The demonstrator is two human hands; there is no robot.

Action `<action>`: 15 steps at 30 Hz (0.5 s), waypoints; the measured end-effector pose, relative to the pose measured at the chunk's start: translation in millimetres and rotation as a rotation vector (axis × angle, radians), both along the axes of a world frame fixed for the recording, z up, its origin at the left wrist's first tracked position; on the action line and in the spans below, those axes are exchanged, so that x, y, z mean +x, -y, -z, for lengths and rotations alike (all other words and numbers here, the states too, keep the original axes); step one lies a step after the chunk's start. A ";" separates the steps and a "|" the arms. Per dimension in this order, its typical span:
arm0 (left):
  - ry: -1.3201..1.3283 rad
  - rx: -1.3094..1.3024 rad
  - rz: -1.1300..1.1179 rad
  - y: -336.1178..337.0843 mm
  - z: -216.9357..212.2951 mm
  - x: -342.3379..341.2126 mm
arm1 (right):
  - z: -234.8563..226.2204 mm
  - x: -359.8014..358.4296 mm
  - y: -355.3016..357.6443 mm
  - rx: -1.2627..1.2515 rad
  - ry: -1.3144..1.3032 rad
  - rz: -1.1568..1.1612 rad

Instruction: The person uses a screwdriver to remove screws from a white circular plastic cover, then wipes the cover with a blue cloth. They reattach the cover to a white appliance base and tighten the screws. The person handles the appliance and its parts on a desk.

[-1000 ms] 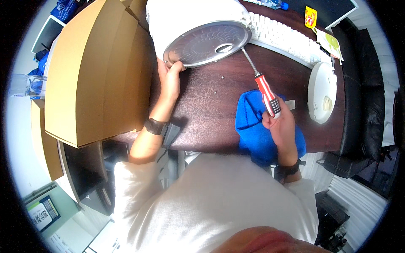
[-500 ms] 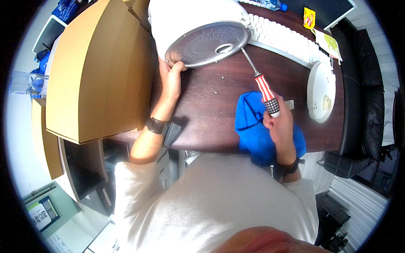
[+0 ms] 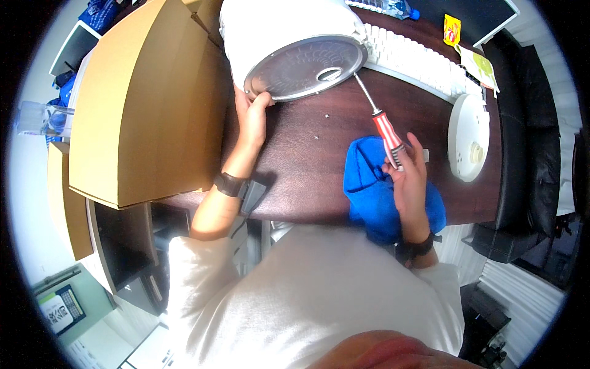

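A white rounded appliance body point(image 3: 289, 27) lies tilted on the table, its round metal plate point(image 3: 292, 64) turned toward me. My left hand point(image 3: 252, 117) is closed on the plate's lower left rim, thumb on the near edge. In my right hand point(image 3: 409, 169) is a screwdriver point(image 3: 385, 129) with a red-and-white striped handle. Its tip meets the plate's right rim; whether it sits in a screw is too small to tell. Thumb and fingers pinch the handle's end, with one finger lifted away. Two tiny metal pieces, seemingly screws point(image 3: 327, 115), rest on the dark tabletop point(image 3: 295, 166).
A blue cloth pouch point(image 3: 369, 178) lies under my right hand. To its right stands a white round cover point(image 3: 468, 138). Behind are a white keyboard point(image 3: 418, 61), a plastic bottle point(image 3: 393, 8) and a yellow packet point(image 3: 452, 29). A large cardboard box point(image 3: 147, 111) fills the left side.
The screwdriver handle has turned about its axis, and a finger of my right hand has opened away from it. My left hand still holds the appliance in place.
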State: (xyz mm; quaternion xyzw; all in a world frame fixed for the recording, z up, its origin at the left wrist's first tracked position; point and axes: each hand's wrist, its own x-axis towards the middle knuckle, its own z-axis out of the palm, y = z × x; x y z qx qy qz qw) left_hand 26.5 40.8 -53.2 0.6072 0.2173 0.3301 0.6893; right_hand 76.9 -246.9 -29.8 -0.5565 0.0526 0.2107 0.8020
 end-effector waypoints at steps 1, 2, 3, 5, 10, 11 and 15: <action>0.004 -0.005 0.002 0.1 0.2 0.2 | 1.3 -0.7 -2.6 -0.024 0.020 0.033; 0.005 -0.002 -0.001 -0.2 0.5 -0.2 | 2.1 -1.3 -3.8 -0.050 0.039 0.066; 0.007 0.002 -0.003 -0.8 0.6 -0.2 | 0.8 2.2 -1.3 0.004 -0.024 0.001; -0.002 0.005 -0.007 -1.1 0.6 -0.5 | 0.1 8.0 4.6 0.120 -0.114 -0.117; -0.008 0.002 0.009 -1.8 0.4 -1.1 | 0.6 2.7 -3.2 -0.016 -0.041 -0.065; -0.002 -0.001 0.008 -1.5 0.6 -1.1 | 1.8 0.3 -6.3 -0.032 -0.016 -0.009; 0.000 -0.009 -0.005 -0.5 -1.4 -0.6 | 7.2 5.3 -1.5 0.063 -0.017 -0.089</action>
